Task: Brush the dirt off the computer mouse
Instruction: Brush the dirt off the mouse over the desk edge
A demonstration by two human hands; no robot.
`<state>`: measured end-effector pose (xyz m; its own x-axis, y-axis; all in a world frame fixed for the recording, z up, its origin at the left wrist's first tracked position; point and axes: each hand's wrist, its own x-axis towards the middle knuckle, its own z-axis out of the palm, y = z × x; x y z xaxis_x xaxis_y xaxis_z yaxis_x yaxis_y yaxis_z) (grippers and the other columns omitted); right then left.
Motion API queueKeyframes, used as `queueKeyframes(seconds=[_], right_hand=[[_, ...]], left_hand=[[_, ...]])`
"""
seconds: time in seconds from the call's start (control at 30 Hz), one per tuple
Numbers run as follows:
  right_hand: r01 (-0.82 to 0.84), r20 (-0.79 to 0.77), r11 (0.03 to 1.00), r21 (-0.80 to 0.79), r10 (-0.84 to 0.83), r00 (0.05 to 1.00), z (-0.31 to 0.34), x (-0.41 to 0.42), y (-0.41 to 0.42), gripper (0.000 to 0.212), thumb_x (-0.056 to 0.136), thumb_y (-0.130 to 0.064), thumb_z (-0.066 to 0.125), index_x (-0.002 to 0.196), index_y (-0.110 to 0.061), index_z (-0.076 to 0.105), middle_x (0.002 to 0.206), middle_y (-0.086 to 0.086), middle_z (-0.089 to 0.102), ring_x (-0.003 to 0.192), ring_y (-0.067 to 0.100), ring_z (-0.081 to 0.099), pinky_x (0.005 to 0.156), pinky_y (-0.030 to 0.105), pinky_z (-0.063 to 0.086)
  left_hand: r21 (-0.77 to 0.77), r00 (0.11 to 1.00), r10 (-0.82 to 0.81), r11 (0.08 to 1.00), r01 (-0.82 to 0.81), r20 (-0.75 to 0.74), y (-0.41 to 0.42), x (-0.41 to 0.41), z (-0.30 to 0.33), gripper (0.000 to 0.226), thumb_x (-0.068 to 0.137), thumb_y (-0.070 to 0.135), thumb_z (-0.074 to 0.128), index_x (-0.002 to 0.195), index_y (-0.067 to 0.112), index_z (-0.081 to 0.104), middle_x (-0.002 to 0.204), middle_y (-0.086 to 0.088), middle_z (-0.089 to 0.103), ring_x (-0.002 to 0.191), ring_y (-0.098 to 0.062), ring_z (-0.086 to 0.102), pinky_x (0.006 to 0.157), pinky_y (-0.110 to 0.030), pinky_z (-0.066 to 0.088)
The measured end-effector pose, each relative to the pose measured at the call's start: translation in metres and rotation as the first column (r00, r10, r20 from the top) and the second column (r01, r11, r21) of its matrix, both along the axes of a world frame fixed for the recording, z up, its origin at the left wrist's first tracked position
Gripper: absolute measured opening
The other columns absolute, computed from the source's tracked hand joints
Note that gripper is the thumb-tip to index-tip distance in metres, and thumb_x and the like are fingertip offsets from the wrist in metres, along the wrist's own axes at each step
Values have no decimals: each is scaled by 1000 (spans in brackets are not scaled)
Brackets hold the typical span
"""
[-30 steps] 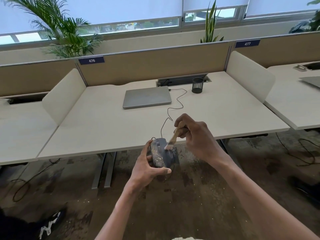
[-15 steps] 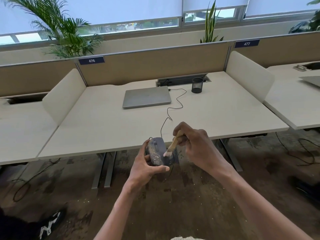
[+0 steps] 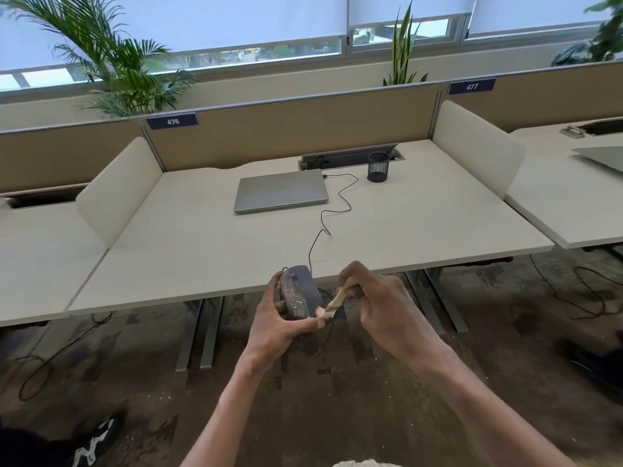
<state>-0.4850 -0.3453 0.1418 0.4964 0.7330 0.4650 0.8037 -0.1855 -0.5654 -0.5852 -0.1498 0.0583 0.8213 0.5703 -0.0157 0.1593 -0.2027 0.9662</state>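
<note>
A single wide-angle view is taken from head height, directed forward and down. The desk [image 3: 202, 251] is seen from its near edge, with the window [image 3: 236, 55] far behind; both forearms are framed close below, over the floor [image 3: 337, 382].

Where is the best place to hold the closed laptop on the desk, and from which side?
Take the laptop by its near long edge, coming from the front. It lies flat and closed, and a cable plugs in at its right side, so that side is poorer.

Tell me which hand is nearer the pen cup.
Right. The right hand holds the brush below the pen cup; the left hand, gripping the mouse, sits further left.
</note>
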Motion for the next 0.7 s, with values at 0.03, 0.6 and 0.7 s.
queueKeyframes(seconds=[0.03, 0.6, 0.7], right_hand=[[15, -16, 999, 33, -14, 1000, 3, 3, 0, 40, 91, 12, 59, 109, -23, 52, 88, -6, 66, 76, 3, 66, 67, 10, 53], [52, -84, 991, 127, -41, 996, -2, 0, -4, 42, 89, 16, 58, 111, -19, 55, 96, -1, 70, 88, 6, 71, 77, 12, 57], [44, -90, 989, 142, -31, 995, -7, -6, -4, 41, 90, 15, 58, 113, -18, 54, 96, 0, 71, 88, 8, 72, 78, 19, 60]], left_hand=[[6, 1000, 1, 1000, -1, -3, 0, 0, -1, 135, 42, 48, 101, 156, 41, 30, 139, -6, 63, 118, -21, 69, 101, -43, 59], [10, 1000, -11, 1000, 11, 12, 4, 0, -7, 136, 42, 49, 101, 158, 37, 31, 127, 8, 64, 114, -11, 69, 98, -36, 60], [8, 1000, -8, 1000, 8, 5, 3, 0, -7, 137, 42, 49, 103, 158, 40, 30, 126, 8, 67, 108, -7, 73, 86, -22, 61]])
